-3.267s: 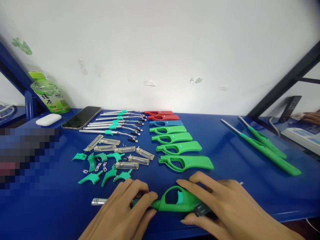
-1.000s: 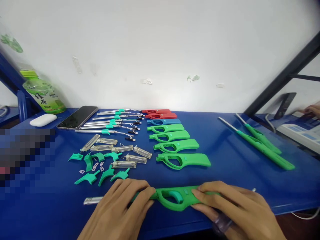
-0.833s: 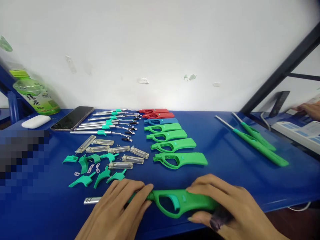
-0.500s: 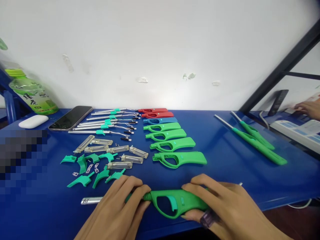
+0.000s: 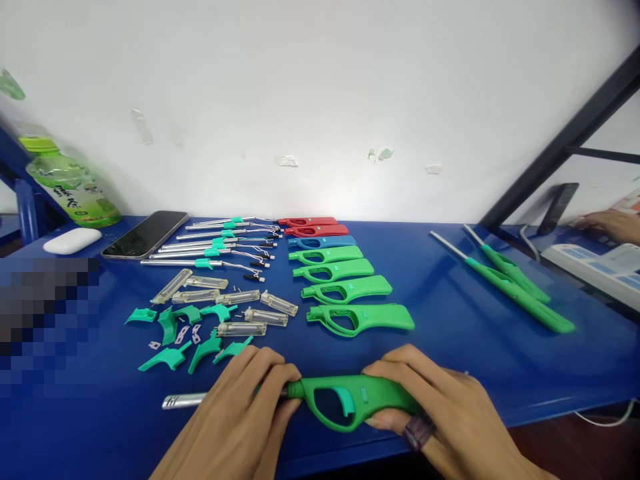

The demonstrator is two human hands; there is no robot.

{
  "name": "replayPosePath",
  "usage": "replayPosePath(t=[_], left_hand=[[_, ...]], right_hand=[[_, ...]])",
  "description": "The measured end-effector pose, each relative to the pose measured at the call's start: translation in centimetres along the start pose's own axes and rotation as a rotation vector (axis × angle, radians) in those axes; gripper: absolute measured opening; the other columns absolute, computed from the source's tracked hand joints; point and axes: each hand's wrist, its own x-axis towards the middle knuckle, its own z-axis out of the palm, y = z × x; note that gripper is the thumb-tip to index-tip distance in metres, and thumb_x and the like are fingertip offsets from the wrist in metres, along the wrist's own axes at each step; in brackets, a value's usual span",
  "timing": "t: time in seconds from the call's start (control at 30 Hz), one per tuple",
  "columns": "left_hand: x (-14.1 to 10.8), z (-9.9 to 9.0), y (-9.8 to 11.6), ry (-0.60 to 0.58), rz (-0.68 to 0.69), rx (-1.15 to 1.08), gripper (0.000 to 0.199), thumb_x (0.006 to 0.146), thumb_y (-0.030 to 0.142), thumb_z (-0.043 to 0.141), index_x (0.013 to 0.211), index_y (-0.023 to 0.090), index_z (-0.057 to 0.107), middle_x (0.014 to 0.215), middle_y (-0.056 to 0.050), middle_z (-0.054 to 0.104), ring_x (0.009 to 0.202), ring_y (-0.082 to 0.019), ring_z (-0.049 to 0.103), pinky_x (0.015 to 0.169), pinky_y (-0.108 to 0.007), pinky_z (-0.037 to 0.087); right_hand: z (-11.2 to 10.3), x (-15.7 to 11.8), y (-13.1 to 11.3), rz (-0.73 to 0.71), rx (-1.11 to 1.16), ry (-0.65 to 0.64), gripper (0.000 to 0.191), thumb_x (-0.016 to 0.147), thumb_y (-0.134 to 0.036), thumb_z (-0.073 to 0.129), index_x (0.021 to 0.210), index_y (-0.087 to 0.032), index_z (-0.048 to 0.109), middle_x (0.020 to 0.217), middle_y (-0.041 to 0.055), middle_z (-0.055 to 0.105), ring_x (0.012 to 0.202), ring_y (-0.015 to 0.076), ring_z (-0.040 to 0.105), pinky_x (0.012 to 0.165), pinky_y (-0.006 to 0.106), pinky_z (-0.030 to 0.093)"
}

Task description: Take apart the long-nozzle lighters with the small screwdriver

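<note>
blue tabletop (image 5: pixel 420 267): set against a white wall (image 5: pixel 325 100); small parts are spread across it.
left hand (image 5: pixel 235 413): partly closed, fingers curled; the front of a green lighter (image 5: pixel 383 393) is gripped where its silver tube (image 5: pixel 183 401) meets the body.
right hand (image 5: pixel 450 407): bent round the handle end; the lighter is pinched between fingers above and thumb below. at the thumb a dark purplish piece (image 5: pixel 419 432) is seen, its nature unclear.
lighter in hand: held sideways at the near edge, tube to the left, its trigger (image 5: pixel 345 400) seen inside the guard loop.
teal triggers (image 5: pixel 167 359): scattered beyond the left hand, small metal clips among them.
clear tanks (image 5: pixel 243 329): seven, strewn just behind the triggers.
handle shells (image 5: pixel 385 317): lined up beyond the lighter, four green, one blue, two red.
lighters at right (image 5: pixel 525 294): two, laid aslant, well apart from the shells.
silver rods (image 5: pixel 180 263): laid side by side behind the tanks, wires trailing right.
phone (image 5: pixel 147 235): laid flat left of the rods; a green bottle (image 5: pixel 75 187) is stood behind it.
another person's hand (image 5: pixel 613 220): partly seen at far right.
</note>
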Motion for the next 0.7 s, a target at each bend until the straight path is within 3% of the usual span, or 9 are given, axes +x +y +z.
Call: replayPosePath(t=[0.23,0.43,0.57,0.7], left_hand=[[0.0,-0.2,0.1,-0.009,0.008,-0.030,0.023,0.110,0.022,0.041,0.117,0.023,0.063,0.103,-0.002,0.070,0.098,-0.019,0.071,0.087,-0.030,0.058],[0.3,-0.3,0.1,0.012,0.019,-0.078,0.025,0.109,0.015,0.040,0.109,0.024,0.064,0.097,-0.001,0.068,0.089,-0.017,0.066,0.077,-0.029,0.054],[-0.2,-0.1,-0.1,0.033,0.047,-0.034,0.026,0.112,0.020,0.042,0.121,0.022,0.066,0.110,-0.003,0.069,0.105,-0.019,0.064,0.092,-0.032,0.051],[-0.3,0.1,-0.2,0.018,0.069,0.012,0.029,0.111,0.021,0.047,0.135,0.021,0.064,0.122,-0.007,0.067,0.119,-0.024,0.058,0.103,-0.039,0.048]], right_hand=[[-0.8,-0.6,0.4,0.075,0.056,0.094,0.024,0.105,-0.044,0.065,0.124,-0.031,0.062,0.108,0.0006,0.075,0.083,0.0134,0.079,0.067,0.017,0.060],[-4.8,-2.8,3.7,0.134,-0.184,0.219,0.027,0.105,-0.049,0.061,0.123,-0.032,0.072,0.109,0.0047,0.080,0.087,0.0212,0.081,0.076,0.026,0.065],[-6.1,-5.4,7.1,0.330,-0.363,0.251,0.032,0.105,-0.057,0.057,0.118,-0.034,0.075,0.108,0.0041,0.082,0.082,0.0220,0.081,0.071,0.028,0.065],[-5.7,-6.8,8.8,0.315,-0.417,0.188,0.043,0.103,-0.065,0.054,0.117,-0.032,0.079,0.112,0.0040,0.083,0.083,0.0253,0.083,0.059,0.030,0.064]])
